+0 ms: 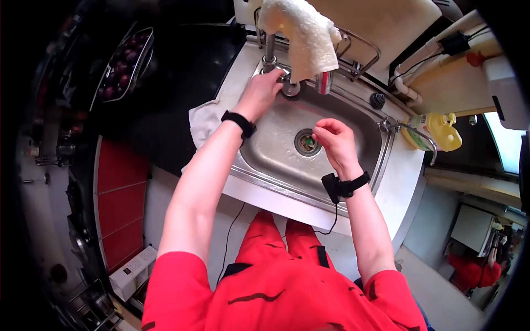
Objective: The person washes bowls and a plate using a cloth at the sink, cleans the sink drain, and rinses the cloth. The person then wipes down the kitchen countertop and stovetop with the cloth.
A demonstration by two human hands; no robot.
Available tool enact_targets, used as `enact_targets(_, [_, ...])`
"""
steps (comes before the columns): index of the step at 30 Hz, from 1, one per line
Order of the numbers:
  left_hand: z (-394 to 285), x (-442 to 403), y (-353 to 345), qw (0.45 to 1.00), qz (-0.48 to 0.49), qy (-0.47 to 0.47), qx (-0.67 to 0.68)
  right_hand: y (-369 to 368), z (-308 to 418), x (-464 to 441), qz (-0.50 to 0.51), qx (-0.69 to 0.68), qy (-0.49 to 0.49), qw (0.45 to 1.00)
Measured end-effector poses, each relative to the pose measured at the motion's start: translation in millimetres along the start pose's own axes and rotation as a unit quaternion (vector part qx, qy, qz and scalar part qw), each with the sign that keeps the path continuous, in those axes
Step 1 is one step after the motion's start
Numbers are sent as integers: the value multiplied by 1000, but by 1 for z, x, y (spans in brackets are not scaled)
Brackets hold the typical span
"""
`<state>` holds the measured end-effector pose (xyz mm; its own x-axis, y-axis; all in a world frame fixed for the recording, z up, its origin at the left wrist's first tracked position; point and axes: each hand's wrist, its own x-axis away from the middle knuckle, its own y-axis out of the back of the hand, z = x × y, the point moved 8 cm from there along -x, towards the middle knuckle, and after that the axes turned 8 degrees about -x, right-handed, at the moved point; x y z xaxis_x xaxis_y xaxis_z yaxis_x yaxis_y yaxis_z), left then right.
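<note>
left hand is right at the faucet, can't tell if that grip's closed, right hand has its fingertips together above the sink

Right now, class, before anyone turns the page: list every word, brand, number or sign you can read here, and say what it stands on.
No text reads clearly.
Yellow jug: label too blurred to read.
Red and white container by the sink: print too small.
White slotted object: dark marks, unreadable.
</note>
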<state>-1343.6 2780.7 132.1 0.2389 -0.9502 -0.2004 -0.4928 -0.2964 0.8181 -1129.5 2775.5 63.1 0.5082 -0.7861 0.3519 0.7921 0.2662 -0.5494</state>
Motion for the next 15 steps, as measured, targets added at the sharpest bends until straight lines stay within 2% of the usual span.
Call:
enact_targets(1, [0, -5, -9, 999, 36, 8, -1, -3, 3, 2, -3, -3, 0, 1000])
enact_targets(2, [-7, -9, -8, 998, 8, -24, -53, -8, 4, 3, 6, -22, -13, 1000])
enact_targets(5, [-10, -17, -28, 994, 29, -69, -79, -11, -2, -2, 32, -79, -28, 996])
enact_targets(6, [-18, -19, -29, 991, 3, -108, -80, -15, -3, -3, 51, -115, -32, 992])
enact_targets(7, [-18, -19, -31, 991, 3, -109, -81, -16, -3, -3, 50, -115, -31, 992])
enact_targets(9, [-6, -19, -44, 996, 92, 5, 21, -18, -4, -1, 34, -164, -60, 984])
enact_targets(13, [-6, -20, -40, 996, 88, -24, -19, -25, 3, 6, 31, -171, -92, 980])
enact_targets(15, [6, -23, -45, 991, 64, -86, -73, -31, 3, 8, 123, -156, -125, 972])
